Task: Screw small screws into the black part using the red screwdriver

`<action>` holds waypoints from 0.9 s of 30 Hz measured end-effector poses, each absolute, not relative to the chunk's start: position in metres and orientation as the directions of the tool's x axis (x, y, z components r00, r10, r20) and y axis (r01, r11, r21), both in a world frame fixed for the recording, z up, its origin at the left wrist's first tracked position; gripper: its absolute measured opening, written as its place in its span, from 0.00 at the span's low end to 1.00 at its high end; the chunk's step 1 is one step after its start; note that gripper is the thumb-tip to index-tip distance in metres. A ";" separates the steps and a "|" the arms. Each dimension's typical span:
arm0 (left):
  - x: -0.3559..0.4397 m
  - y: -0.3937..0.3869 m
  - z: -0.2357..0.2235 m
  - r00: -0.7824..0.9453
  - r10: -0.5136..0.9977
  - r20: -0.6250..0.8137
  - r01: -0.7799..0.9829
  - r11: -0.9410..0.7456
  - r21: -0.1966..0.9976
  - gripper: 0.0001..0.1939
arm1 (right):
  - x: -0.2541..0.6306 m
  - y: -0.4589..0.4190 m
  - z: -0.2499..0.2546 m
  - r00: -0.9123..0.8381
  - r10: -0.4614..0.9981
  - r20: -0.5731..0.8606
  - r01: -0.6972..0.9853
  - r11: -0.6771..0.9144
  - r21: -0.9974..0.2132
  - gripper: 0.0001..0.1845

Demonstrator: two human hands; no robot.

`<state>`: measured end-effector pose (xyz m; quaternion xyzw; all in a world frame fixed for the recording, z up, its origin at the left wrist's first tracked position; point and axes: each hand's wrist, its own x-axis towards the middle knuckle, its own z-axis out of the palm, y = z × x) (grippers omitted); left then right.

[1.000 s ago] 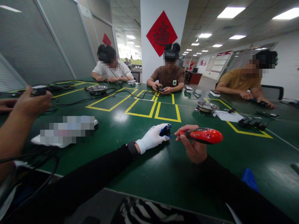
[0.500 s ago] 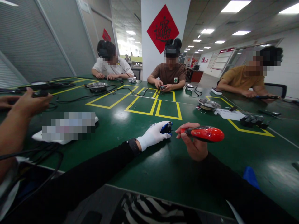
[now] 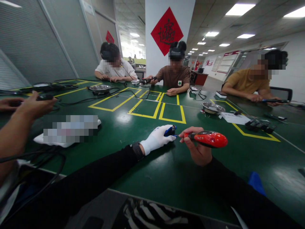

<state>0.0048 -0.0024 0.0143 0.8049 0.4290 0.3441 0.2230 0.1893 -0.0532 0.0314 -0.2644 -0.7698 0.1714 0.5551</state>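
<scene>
My left hand [image 3: 156, 139], in a white glove, rests on the green table [image 3: 147, 171] with its fingers closed round a small blue and metal part [image 3: 171, 130]. My bare right hand [image 3: 196, 148] grips a red electric screwdriver [image 3: 207, 139] held level just above the table. The screwdriver's thin tip points left and meets the blue part. Both my sleeves are black, and a dark watch sits on my left wrist.
A co-worker's arm [image 3: 21, 117] reaches in at the left, holding a dark tool. Three more people sit at the far side. Metal bowls [image 3: 100, 88] [image 3: 211, 108], black cables [image 3: 100, 97], a paper sheet [image 3: 233, 118], dark parts [image 3: 260, 125] and a blue object [image 3: 256, 183] lie on the table.
My hands stay almost still, with the screwdriver against the blue part. The person in brown across the table has lifted one hand with a dark tool to the left.
</scene>
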 end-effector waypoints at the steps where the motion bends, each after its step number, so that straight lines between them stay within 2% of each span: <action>1: 0.005 -0.003 0.015 0.396 0.844 0.361 0.540 -0.532 0.652 0.25 | 0.189 -0.053 0.032 -0.244 0.597 0.764 0.214 0.801 -0.558 0.09; 19: 0.004 -0.002 0.015 0.397 0.850 0.346 0.537 -0.520 0.664 0.26 | 0.189 -0.053 0.030 -0.233 0.615 0.753 0.201 0.788 -0.581 0.09; 27: 0.006 -0.007 0.021 0.383 0.869 0.315 0.505 -0.482 0.716 0.22 | 0.189 -0.053 0.031 -0.235 0.612 0.755 0.211 0.791 -0.575 0.09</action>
